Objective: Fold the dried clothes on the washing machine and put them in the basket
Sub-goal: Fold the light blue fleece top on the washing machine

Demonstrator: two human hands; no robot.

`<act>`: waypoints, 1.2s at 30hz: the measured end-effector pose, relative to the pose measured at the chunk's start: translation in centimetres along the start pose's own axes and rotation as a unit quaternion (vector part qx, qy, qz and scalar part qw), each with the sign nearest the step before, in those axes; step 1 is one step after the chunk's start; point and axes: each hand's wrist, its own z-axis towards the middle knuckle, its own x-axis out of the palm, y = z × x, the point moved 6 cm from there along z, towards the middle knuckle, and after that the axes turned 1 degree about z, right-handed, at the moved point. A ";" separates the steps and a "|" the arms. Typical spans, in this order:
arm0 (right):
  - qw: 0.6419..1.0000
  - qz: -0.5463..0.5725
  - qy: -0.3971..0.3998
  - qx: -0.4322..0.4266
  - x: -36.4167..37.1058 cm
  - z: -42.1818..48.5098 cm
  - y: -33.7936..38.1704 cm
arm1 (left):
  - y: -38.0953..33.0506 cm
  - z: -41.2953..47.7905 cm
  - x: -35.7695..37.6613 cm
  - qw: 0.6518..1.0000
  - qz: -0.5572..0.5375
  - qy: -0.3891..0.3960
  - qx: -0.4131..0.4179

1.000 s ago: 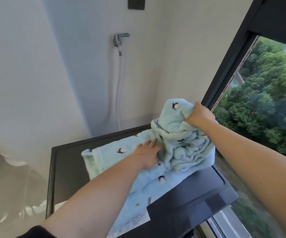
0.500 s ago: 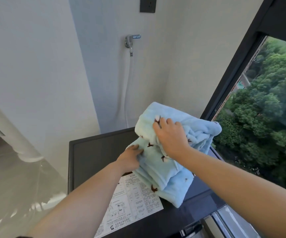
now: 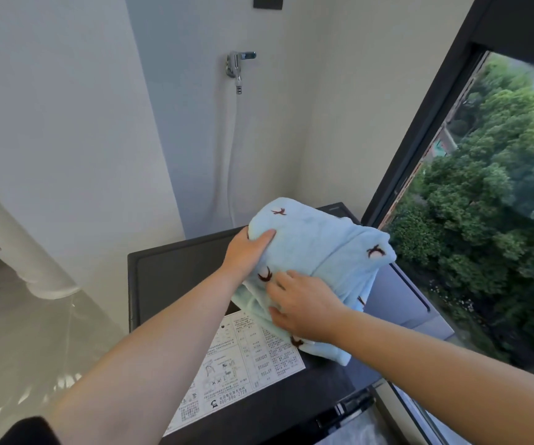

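With left hand (image 3: pixel 249 252) and right hand (image 3: pixel 305 308) clamped on folded blue garment (image 3: pixel 323 248) at frame centre, lift level off washing machine (image 3: pixel 169 274); prevent unfolding.

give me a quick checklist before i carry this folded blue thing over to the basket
1. Left hand grips the blue garment at its far left edge: ok.
2. Right hand pinches the near edge: ok.
3. Garment folded into a compact bundle: ok, though its lower end droops beside the instruction sheet.
4. Bundle lifted free of the washing machine top: cannot tell, the drooping end may touch it.
5. Basket located: not ok, none is in view.
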 end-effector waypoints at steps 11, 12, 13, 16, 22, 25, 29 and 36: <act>0.900 0.023 0.174 0.399 -0.2 -0.2 -11.2 | -3.3 -1.7 -0.5 0.882 0.456 0.093 -0.066; 0.903 0.030 0.173 0.393 0.1 -0.4 -11.1 | -4.6 -1.2 -0.6 0.873 0.485 0.042 -0.013; 0.906 0.035 0.167 0.387 0.3 -0.5 -10.8 | -5.9 -1.1 -0.5 0.877 0.479 0.002 0.041; 0.907 0.059 0.159 0.385 0.6 -0.9 -10.7 | -7.5 0.0 1.8 0.905 0.409 0.002 0.117; 0.841 0.188 0.047 0.505 0.4 -2.8 -12.6 | -4.0 0.7 6.4 0.846 0.522 0.043 0.096; 0.877 0.131 0.046 0.460 2.6 -2.9 -12.1 | -1.3 0.0 6.5 0.860 0.496 0.039 0.112; 0.864 0.193 0.078 0.459 5.4 -3.6 -11.9 | 0.9 0.3 6.1 0.858 0.499 0.011 0.124; 0.804 0.330 0.056 0.492 7.6 -4.1 -13.8 | 1.9 1.5 6.7 0.878 0.469 0.030 0.093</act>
